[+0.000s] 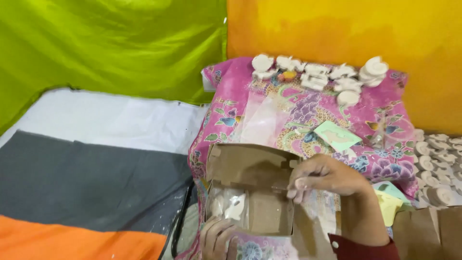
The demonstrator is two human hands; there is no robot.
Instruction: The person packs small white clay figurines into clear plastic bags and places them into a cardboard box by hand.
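Note:
A small brown cardboard box [250, 188] stands open in front of me on a pink flowered cloth [298, 115]. My right hand [327, 175] pinches the edge of the box's raised lid flap. My left hand [219, 236] grips the box's lower left corner from below. Inside the box lies a white plaster figure in a clear plastic bag [231, 207].
Several white plaster figures [317, 74] sit at the cloth's far edge, more [435, 166] lie at the right. A pale green card [337, 136] and clear plastic bags [262, 118] lie on the cloth. Brown cardboard [428, 231] lies lower right. Green and yellow fabric hangs behind.

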